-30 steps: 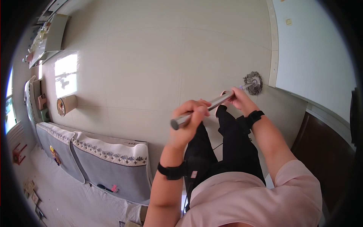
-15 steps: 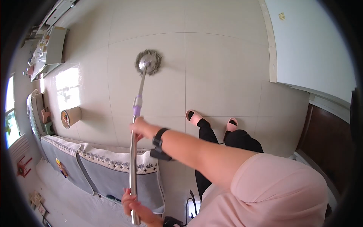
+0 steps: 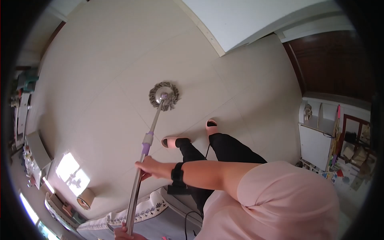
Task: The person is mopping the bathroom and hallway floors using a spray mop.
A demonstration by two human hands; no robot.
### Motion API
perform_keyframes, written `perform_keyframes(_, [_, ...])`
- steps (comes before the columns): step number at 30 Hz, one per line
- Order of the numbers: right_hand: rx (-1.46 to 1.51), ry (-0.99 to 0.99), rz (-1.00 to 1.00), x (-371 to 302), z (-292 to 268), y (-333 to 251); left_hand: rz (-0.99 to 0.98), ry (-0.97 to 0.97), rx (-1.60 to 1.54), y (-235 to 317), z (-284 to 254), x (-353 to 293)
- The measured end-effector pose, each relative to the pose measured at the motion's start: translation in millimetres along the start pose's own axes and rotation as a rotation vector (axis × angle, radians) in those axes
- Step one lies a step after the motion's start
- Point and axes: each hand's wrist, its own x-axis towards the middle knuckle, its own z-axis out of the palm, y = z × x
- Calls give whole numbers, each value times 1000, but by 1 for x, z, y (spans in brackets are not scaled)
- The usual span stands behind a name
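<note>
The right hand (image 3: pixel 150 167) is wrapped tight around the long shiny metal mop pole with a purple band (image 3: pixel 141 176), about halfway down it. A black wrist strap (image 3: pixel 177 172) sits just behind that hand. The left hand (image 3: pixel 126 233) peeks in at the bottom edge and grips the near end of the pole, fingers curled around it.

Half a second ago the round grey stringy mop head (image 3: pixel 164 95) lay further to the left on the floor. Now it is more in the middle, closer to the feet, and the view has swung round so the white wall fills the top right.

The mop head is fluffy and flat, pressed on the floor. The pole is smooth and thin. Two pink slippers (image 3: pixel 173 141) stand on the floor near it, just below and to its right.

The smooth cream tiled floor (image 3: pixel 100 80) has a bright patch of sunlight (image 3: pixel 72 175) at the lower left. A small brown round stool (image 3: pixel 85 198) stands beside the grey padded sofa with a patterned trim (image 3: pixel 152 216).
</note>
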Motion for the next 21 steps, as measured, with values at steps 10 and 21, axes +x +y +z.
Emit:
perform_keyframes(10, [613,356,-684,-133,-349,-199,-223,-1221,-131,-64,321,-102])
perform_keyframes(21, [-78,914,-564,-340,-342,5,17,-1692,981,-131,149,-1])
